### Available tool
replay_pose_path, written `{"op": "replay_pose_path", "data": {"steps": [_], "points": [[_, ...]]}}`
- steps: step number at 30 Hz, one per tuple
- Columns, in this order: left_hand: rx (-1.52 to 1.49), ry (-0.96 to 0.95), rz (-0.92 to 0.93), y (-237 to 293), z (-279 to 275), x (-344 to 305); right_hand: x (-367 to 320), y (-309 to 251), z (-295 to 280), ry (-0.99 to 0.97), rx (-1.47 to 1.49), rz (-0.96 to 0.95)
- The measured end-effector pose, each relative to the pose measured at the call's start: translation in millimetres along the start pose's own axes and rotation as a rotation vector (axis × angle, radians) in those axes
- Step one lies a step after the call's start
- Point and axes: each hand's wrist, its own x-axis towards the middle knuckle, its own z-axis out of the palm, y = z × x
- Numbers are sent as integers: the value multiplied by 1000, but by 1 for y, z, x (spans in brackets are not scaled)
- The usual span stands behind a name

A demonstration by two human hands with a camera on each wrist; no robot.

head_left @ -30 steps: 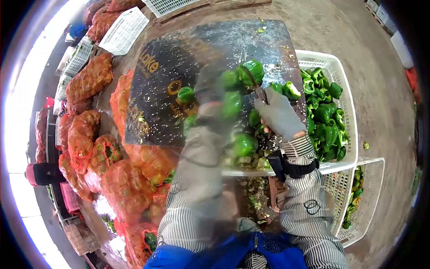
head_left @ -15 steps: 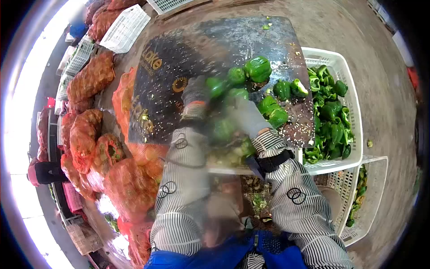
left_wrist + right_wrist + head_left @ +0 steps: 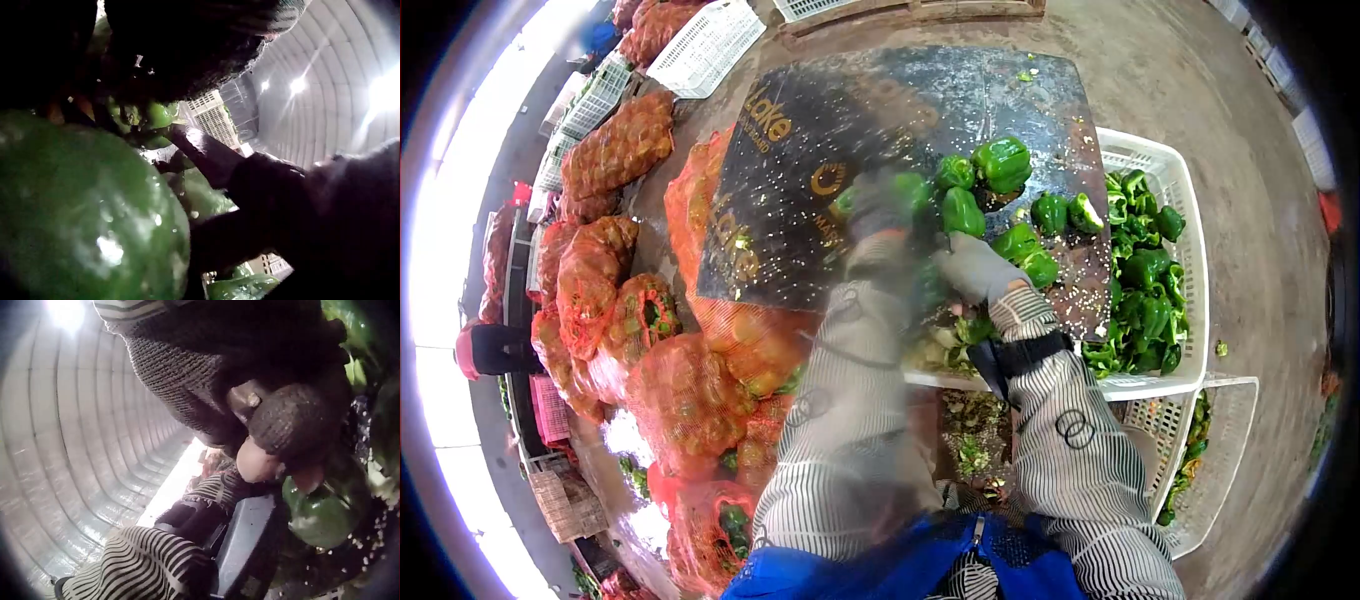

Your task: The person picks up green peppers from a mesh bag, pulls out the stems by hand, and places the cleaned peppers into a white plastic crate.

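My right hand (image 3: 978, 272) wears a grey glove with bare fingertips, its fingers curled round a knife (image 3: 206, 153) whose dark length shows in the left wrist view. A green bell pepper (image 3: 325, 515) lies right under those fingertips. My left hand (image 3: 880, 205), gloved too, is a blur over the board in the head view, with a green pepper (image 3: 912, 188) close beside it. I cannot tell what the left hand holds. Another large pepper (image 3: 94, 212) fills the near side of the left wrist view. Several whole peppers (image 3: 1002, 165) sit on the dark board (image 3: 840, 110).
At the right, a white crate (image 3: 1195, 290) holds many cut green peppers. Pepper scraps lie below the board's near edge. Red mesh sacks (image 3: 690, 395) crowd the left side, and another white crate (image 3: 705, 50) stands behind them. White seeds dot the board.
My right hand has moved left and nearer my body, away from a pair of peppers on the board. The left hand went left, then came back right. The head view has shifted slightly.
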Motion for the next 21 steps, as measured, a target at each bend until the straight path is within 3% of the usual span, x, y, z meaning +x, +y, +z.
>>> {"op": "replay_pose_path", "data": {"steps": [1,3,4,6,7,8,9,10,11,13,14,16,17,18,20,21], "points": [[84,-67,146,-2,-9,-1,-5,6,3,2,-5,-2],[71,-35,130,-12,9,12,-14,16,14,32,-189,-237],[57,-6,118,-18,20,18,-21,15,16,30,-193,-237],[132,-61,188,-4,-17,2,-36,0,11,227,85,10],[23,-11,115,-9,-25,5,-42,9,11,163,64,-122],[-83,38,43,-18,-31,8,-38,-9,6,306,410,145],[-163,334,171,-36,-33,-1,-38,-21,0,307,389,146],[-109,395,136,-51,-38,-4,-36,-29,-3,311,367,148],[-138,398,89,-67,-38,1,-28,-32,-3,307,367,149],[-197,338,-7,-98,-20,13,-10,-36,-1,328,-4,-143],[-197,338,-10,-99,-20,9,-3,-38,3,325,-4,-143],[-402,120,13,-98,-20,0,17,-36,11,333,-66,-247],[-285,258,89,-118,10,12,46,-18,26,342,-131,-171],[-289,257,92,-127,26,19,48,-20,27,345,-134,-168],[-601,342,83,-136,47,25,50,-29,31,254,-41,-61],[-577,344,24,-128,40,22,58,-24,37,289,-34,-30]]}}
